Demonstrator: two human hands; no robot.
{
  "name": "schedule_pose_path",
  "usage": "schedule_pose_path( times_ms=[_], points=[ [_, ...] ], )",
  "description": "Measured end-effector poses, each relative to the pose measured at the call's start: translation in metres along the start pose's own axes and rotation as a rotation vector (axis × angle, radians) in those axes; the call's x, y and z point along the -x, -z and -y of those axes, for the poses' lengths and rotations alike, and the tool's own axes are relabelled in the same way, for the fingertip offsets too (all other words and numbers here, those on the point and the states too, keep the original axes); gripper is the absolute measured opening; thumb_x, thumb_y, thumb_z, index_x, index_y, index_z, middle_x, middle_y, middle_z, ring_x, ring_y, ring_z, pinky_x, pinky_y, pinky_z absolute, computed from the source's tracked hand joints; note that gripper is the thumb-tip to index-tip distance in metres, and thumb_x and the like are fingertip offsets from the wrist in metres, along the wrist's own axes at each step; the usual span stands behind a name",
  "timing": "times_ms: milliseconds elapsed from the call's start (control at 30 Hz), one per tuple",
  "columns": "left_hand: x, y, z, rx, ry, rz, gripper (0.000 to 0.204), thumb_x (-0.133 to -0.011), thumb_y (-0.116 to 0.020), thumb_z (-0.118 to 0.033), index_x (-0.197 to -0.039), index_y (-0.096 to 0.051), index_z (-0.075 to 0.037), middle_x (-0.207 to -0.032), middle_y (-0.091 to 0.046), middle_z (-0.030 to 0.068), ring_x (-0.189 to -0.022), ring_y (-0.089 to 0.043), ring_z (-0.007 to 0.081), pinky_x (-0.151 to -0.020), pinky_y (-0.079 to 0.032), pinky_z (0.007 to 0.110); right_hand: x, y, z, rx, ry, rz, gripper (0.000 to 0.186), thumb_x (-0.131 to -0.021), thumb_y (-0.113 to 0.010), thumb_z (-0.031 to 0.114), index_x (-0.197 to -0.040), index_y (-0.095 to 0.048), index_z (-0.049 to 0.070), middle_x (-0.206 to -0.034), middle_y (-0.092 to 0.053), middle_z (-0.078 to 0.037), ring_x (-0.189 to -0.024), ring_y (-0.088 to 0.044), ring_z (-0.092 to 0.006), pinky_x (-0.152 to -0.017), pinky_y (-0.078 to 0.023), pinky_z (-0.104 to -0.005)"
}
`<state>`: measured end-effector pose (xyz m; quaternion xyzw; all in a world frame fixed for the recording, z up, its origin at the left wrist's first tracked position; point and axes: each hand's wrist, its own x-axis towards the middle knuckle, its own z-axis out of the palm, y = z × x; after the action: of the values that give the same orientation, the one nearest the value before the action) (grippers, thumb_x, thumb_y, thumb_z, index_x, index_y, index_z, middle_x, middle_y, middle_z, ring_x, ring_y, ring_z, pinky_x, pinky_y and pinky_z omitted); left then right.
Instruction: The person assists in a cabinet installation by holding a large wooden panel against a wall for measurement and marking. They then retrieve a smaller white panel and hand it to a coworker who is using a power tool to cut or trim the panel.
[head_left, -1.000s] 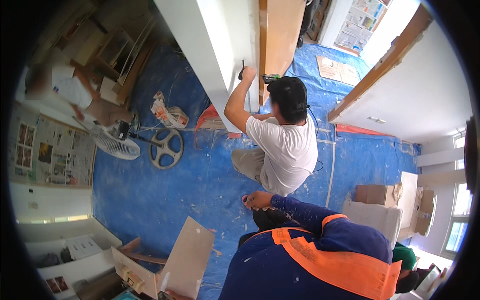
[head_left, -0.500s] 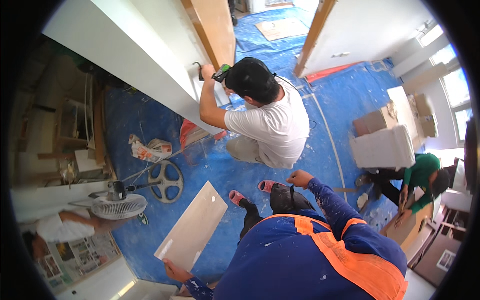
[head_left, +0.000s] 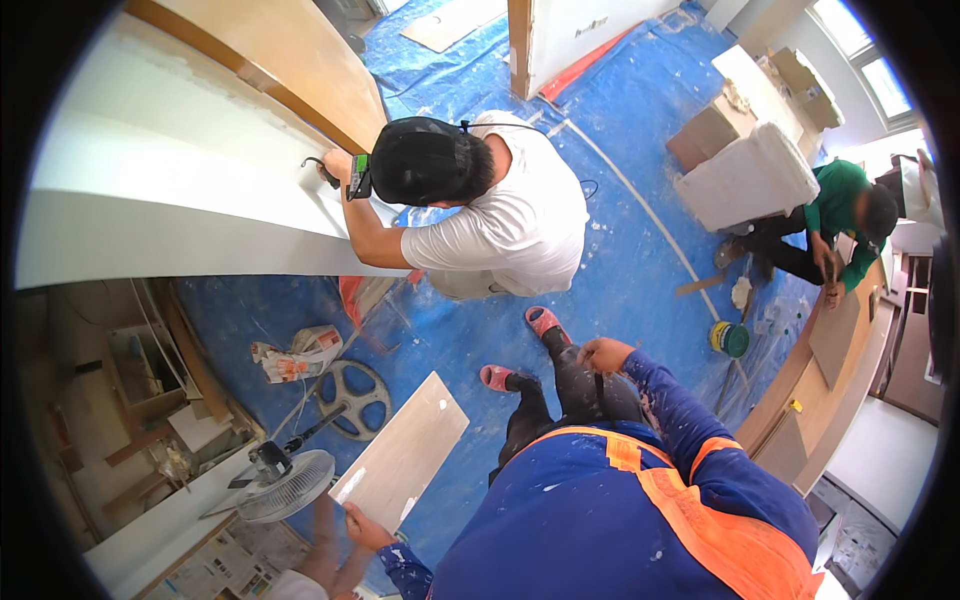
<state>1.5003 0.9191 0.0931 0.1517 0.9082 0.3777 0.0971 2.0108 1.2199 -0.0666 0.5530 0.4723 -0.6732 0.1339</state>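
Note:
My left hand grips the lower corner of a flat, pale wooden board. White smears mark the board, which is held tilted out over the floor. My right hand is closed in front of my right thigh, its fingers bent round a thin dark thing that hangs below them. What kind of thing it is I cannot make out against the dark trousers. Beyond my feet in pink sandals, a person in a white shirt crouches at the white wall panel, one hand on a dark tool.
Blue sheeting covers the floor. A standing fan with a round base lies at the left, near another person's blurred arms. At the right are a green tub, cartons and a person in green working on boards.
The view has swung to the right, and a green tub now shows there. I stand closer to the crouching person, and my feet have stepped. Both hands keep their hold.

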Motion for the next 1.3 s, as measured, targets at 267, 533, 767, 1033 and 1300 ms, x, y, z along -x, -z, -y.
schedule_pose_path(
  times_ms=[267, 533, 767, 1033, 1300],
  points=[
    [-0.014, -0.009, -0.039, -0.278, -0.153, -0.004, 0.053, -0.104, -0.053, -0.038, -0.086, -0.066, 0.01, -0.076, -0.07, 0.0199, -0.065, -0.059, 0.0243, -0.063, -0.048, 0.04, -0.022, 0.027, -0.01, -0.156, 0.119, 0.092, 0.024, -0.092, -0.054, 0.011, -0.11, -0.068, 0.005, -0.075, -0.064, -0.005, -0.056, -0.058, -0.0139, -0.048, -0.048, -0.03],
    [-0.009, -0.015, -0.008, 0.164, 0.048, -0.134, 0.049, -0.101, -0.06, -0.038, -0.086, -0.068, 0.007, -0.073, -0.067, 0.008, -0.07, -0.054, 0.0124, -0.065, -0.046, 0.034, -0.009, 0.038, -0.057, -0.052, -0.204, -0.001, 0.017, -0.094, -0.055, 0.003, -0.109, -0.063, 0.0, -0.076, -0.064, -0.008, -0.052, -0.057, -0.0155, -0.042, -0.046, -0.0323],
    [-0.044, 0.0, 0.031, 0.243, 0.089, 0.023, 0.048, -0.102, -0.06, -0.037, -0.086, -0.068, 0.007, -0.075, -0.066, 0.0049, -0.072, -0.052, 0.0107, -0.066, -0.045, 0.031, 0.019, -0.021, -0.08, -0.166, -0.3, -0.138, 0.02, -0.089, -0.053, -0.003, -0.105, -0.064, 0.002, -0.074, -0.064, -0.008, -0.053, -0.059, -0.0165, -0.041, -0.045, -0.0325],
    [-0.076, 0.033, 0.064, 0.195, 0.078, -0.001, 0.048, -0.103, -0.058, -0.036, -0.081, -0.066, 0.006, -0.075, -0.064, 0.0031, -0.071, -0.051, 0.0099, -0.064, -0.044, 0.03, 0.0, -0.124, -0.06, -0.045, -0.266, -0.101, 0.025, -0.09, -0.047, 0.001, -0.108, -0.065, 0.004, -0.074, -0.065, -0.005, -0.052, -0.059, -0.0148, -0.041, -0.044, -0.031],
    [-0.077, 0.05, 0.078, 0.239, 0.054, -0.039, 0.05, -0.104, -0.056, -0.037, -0.083, -0.066, 0.007, -0.077, -0.065, 0.0045, -0.072, -0.052, 0.0113, -0.065, -0.044, 0.031, 0.004, -0.122, -0.068, -0.104, -0.256, -0.143, 0.027, -0.09, -0.045, 0.0, -0.107, -0.065, 0.004, -0.073, -0.065, -0.005, -0.05, -0.058, -0.0145, -0.041, -0.045, -0.0313]
  ],
)
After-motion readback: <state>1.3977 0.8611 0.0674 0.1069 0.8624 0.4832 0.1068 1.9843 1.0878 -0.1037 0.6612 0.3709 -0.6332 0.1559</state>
